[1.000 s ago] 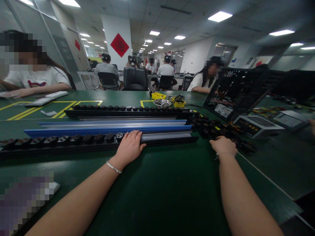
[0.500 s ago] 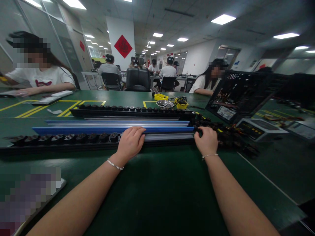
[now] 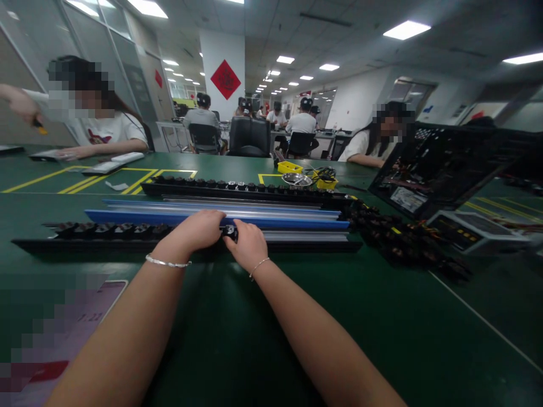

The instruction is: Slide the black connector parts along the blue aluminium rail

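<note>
A long black rail [image 3: 314, 247] lies crosswise before me, with a row of black sockets [image 3: 106, 228] set in its left part. My left hand [image 3: 199, 229] is closed over the rail just right of that row; its thumb is hidden. Close beside it, my right hand [image 3: 249, 243] pinches a small black socket [image 3: 230, 230] with pale marks on its face, at the rail's middle. Whether this socket is seated in the rail I cannot tell. Right of my right hand, the rail shows a pale inner strip. Behind it run blue-edged rails [image 3: 127, 216].
Farther back lies another black socket rail [image 3: 178, 192]. Loose black sockets [image 3: 394, 237] are heaped at right, near a metal box [image 3: 462, 232] and an open computer case [image 3: 449, 169]. A metal dish [image 3: 296, 180] and yellow bins stand behind. A phone [image 3: 85, 333] lies front left. Several people sit beyond.
My right hand has moved left from the heap of sockets to the rail's middle, bringing a black socket. My left hand has shifted left and turned. The view has swung slightly left.
</note>
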Demonstrator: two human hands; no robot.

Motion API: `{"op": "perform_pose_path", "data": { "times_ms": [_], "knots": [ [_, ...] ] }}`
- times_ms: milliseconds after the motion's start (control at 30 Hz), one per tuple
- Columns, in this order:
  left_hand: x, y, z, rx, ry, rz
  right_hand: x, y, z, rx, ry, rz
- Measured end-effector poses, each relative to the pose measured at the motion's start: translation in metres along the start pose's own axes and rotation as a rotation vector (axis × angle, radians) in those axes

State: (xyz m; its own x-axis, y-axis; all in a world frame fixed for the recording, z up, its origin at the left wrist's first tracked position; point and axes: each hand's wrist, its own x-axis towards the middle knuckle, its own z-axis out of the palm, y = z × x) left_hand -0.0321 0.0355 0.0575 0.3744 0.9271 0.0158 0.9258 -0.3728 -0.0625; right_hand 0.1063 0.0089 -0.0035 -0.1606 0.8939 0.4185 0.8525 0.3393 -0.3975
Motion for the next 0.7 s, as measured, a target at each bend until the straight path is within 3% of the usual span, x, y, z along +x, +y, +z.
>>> {"op": "perform_pose_path", "data": {
  "times_ms": [233,467,700],
  "knots": [
    [0.0,0.002,0.006,0.012,-0.068,0.085,0.003,-0.009,0.005,-0.058,0.012,0.041],
    [0.006,0.0,0.019,0.02,-0.091,0.064,0.003,-0.008,0.007,-0.061,0.025,0.049],
    [0.009,-0.003,0.021,-0.018,-0.085,0.068,0.003,-0.006,0.006,-0.056,0.009,0.076]
  ]
}}
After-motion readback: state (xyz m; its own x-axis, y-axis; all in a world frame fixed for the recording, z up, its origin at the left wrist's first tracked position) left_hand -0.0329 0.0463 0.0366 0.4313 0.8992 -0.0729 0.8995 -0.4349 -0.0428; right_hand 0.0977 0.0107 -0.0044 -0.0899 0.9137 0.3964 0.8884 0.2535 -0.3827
